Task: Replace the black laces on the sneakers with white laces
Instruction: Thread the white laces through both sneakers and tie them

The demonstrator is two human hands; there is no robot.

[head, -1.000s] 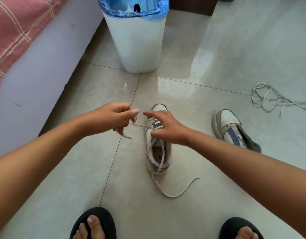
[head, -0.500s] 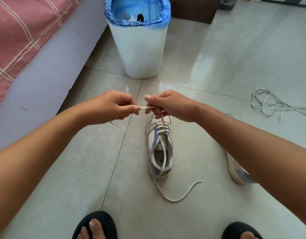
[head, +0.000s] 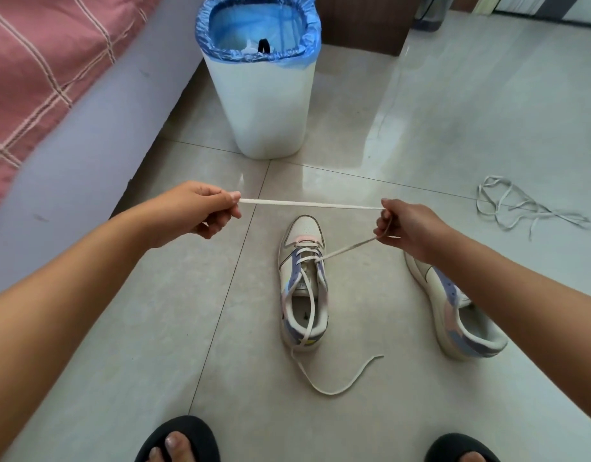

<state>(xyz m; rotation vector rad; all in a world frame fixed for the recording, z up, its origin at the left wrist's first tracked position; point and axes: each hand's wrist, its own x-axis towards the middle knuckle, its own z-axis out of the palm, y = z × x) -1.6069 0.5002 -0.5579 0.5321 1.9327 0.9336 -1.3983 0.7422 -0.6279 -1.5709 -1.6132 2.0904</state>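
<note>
both hands pinch a flat white lace stretched level between them, left hand and right hand; it slants down from the right hand to the pastel leather sneaker just below.

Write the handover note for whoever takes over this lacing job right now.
Left hand pinches the white lace; right hand grips it further along, with the stretch between them taut.
The lace runs down into the middle sneaker; its other end trails on the floor.
Done: lower eyelets laced.
Left: the upper eyelets and the second sneaker, unlaced at right. A loose lace lies at far right.
</note>
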